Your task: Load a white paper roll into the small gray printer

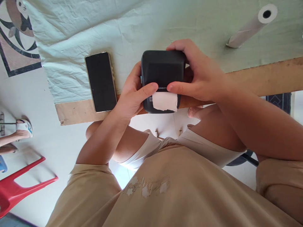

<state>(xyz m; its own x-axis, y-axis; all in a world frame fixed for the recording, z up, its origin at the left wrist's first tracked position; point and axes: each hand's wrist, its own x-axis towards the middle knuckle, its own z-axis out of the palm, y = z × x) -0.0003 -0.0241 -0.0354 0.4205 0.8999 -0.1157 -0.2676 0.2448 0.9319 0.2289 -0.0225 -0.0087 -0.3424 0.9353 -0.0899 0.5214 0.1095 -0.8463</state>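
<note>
Between my two hands is a black label printer (163,67) with "NIIMBOT" lettering, held over the table's front edge. A torn piece of white paper (165,101) lies across its near end. My left hand (133,93) grips the printer's left side, its thumb resting on top beside the lettering. On the other side, my right hand (199,71) wraps the right edge, with the thumb on top near the paper and a finger at the far corner. The fingers beneath the printer are mostly hidden.
Left of the printer, a phone (101,82) with a dark screen lies at the table edge. A white paper roll (252,26) lies on the pale green cloth (132,25) at the far right. A red plastic chair (21,189) and another person's foot (23,128) are at the left.
</note>
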